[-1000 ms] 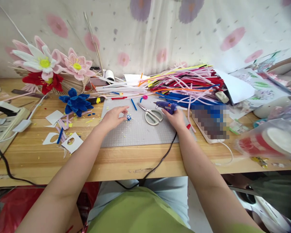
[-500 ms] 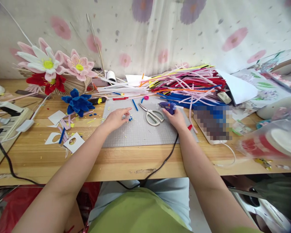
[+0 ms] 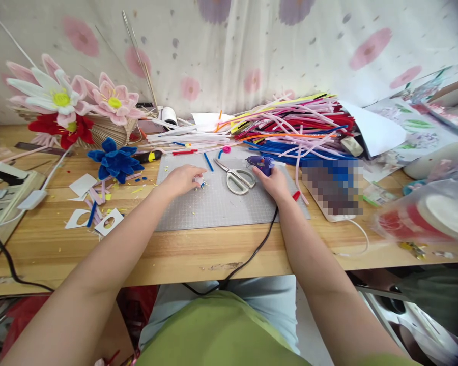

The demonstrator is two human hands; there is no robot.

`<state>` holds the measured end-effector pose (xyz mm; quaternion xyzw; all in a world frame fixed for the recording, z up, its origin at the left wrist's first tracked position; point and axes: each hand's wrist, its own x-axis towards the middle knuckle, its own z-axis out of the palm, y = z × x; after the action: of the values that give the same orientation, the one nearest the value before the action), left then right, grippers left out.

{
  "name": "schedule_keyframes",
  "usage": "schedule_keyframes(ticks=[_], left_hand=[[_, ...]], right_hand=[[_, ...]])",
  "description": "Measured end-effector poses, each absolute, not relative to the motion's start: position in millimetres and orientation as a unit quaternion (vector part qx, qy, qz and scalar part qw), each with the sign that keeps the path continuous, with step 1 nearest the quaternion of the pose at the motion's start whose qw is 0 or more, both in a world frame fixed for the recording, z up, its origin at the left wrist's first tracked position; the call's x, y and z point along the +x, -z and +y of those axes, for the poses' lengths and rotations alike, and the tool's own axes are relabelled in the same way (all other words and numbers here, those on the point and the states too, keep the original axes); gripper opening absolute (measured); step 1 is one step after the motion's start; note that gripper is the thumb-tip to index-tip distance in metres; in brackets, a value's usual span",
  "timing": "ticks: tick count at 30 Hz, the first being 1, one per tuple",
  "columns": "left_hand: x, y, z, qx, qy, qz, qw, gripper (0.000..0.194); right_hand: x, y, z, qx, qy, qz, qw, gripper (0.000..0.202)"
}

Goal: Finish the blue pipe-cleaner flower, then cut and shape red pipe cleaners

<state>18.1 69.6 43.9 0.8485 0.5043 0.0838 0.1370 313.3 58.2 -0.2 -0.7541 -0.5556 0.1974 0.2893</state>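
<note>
My right hand (image 3: 273, 180) is wrapped round a purple glue gun (image 3: 261, 163), whose nozzle points left above a grey cutting mat (image 3: 198, 213). My left hand (image 3: 183, 180) is over the mat's left half, fingers curled down and closed on a small blue piece with yellow and white tips (image 3: 203, 185). The fingers partly cover that piece. Between the hands lie scissors (image 3: 238, 181) with pale handles, blades toward the back. Short blue pipe cleaner pieces (image 3: 208, 162) rest near the mat's back edge.
A blue pipe-cleaner flower (image 3: 115, 160) and cut white cards (image 3: 82, 187) lie on the left. Bundled pipe cleaners (image 3: 290, 127) fill the back. A phone (image 3: 332, 190) and a bagged red cup (image 3: 423, 218) stand right. The black cord (image 3: 257, 254) crosses the table's front edge.
My left hand has turned more palm-down, its fingers curling closer over the small blue piece. My right hand keeps the glue gun in about the same place. The view has shifted slightly.
</note>
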Motion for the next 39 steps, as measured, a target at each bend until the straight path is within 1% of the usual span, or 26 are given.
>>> schedule_keyframes(ticks=[12,19,25,28,30,31,33,36,37,39], left_hand=[[18.4,-39.3,73.7,0.854,-0.058,0.503,0.123,0.048],[16.6,-32.3,74.7,0.851,-0.087,0.498,0.139,0.045],[18.4,-35.5,72.0,0.857,-0.057,0.499,0.116,0.046],[18.2,-34.3,71.5,0.86,-0.059,0.495,0.11,0.046],[17.8,-32.8,71.5,0.859,-0.065,0.495,0.114,0.048],[17.6,-32.1,71.5,0.857,-0.07,0.497,0.118,0.049],[17.3,-30.7,71.5,0.851,-0.083,0.501,0.13,0.051],[17.1,-29.6,71.0,0.846,-0.093,0.505,0.142,0.053],[17.0,-29.5,70.6,0.846,-0.094,0.505,0.142,0.054],[17.0,-30.0,69.2,0.847,-0.094,0.505,0.137,0.055]], right_hand=[[313.1,-0.3,57.8,-0.746,-0.201,-0.558,0.304,0.066],[312.6,-0.4,58.0,-0.75,-0.194,-0.554,0.303,0.065],[316.3,-7.2,55.2,-0.732,-0.193,-0.585,0.293,0.064],[329.6,-15.3,49.1,-0.723,-0.123,-0.626,0.265,0.064],[339.9,-24.1,41.9,-0.748,-0.044,-0.629,0.208,0.067],[343.5,-29.8,37.5,-0.755,-0.024,-0.631,0.177,0.066],[343.6,-43.5,28.1,-0.745,-0.03,-0.654,0.127,0.057],[318.5,-62.9,17.1,-0.657,-0.122,-0.74,0.078,0.036],[303.9,-66.5,15.6,-0.613,-0.154,-0.771,0.081,0.029],[270.2,-66.6,16.5,-0.512,-0.199,-0.825,0.136,0.013]])
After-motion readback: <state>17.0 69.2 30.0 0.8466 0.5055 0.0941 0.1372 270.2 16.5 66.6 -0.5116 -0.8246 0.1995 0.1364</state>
